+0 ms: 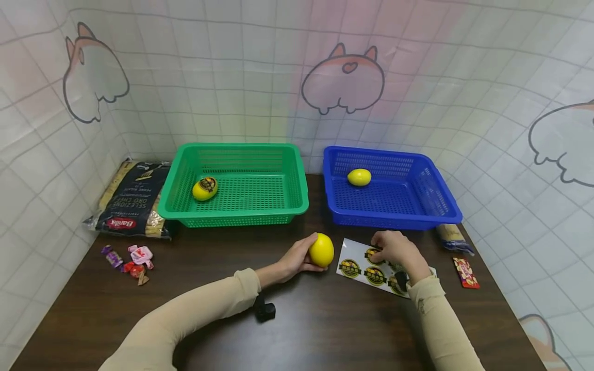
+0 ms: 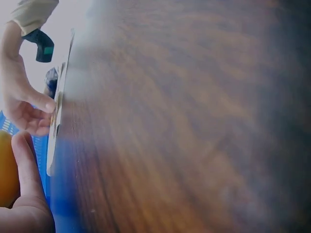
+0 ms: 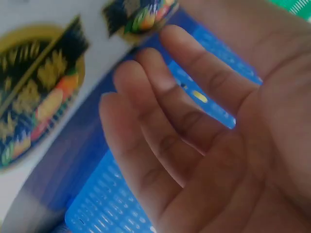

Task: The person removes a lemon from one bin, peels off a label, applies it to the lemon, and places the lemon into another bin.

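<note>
In the head view my left hand (image 1: 295,260) grips a yellow lemon (image 1: 322,250) over the middle of the table. The lemon (image 2: 7,170) shows partly at the left edge of the left wrist view, beside one of my fingers. To its right lies a white sheet (image 1: 351,248) with round black-and-gold fruit stickers (image 1: 349,268). My right hand (image 1: 398,250) reaches onto this sheet, thumb and index finger at an upper sticker (image 1: 373,254). The right wrist view shows its other fingers (image 3: 167,141) loosely bent beside the sheet's edge, holding nothing.
A green basket (image 1: 232,212) holds a stickered lemon (image 1: 202,191). A plain lemon (image 1: 359,177) lies in the blue basket (image 1: 390,222). Pasta bag (image 1: 134,196) and wrapped candies (image 1: 141,255) are left; a small red packet (image 1: 466,273) lies right.
</note>
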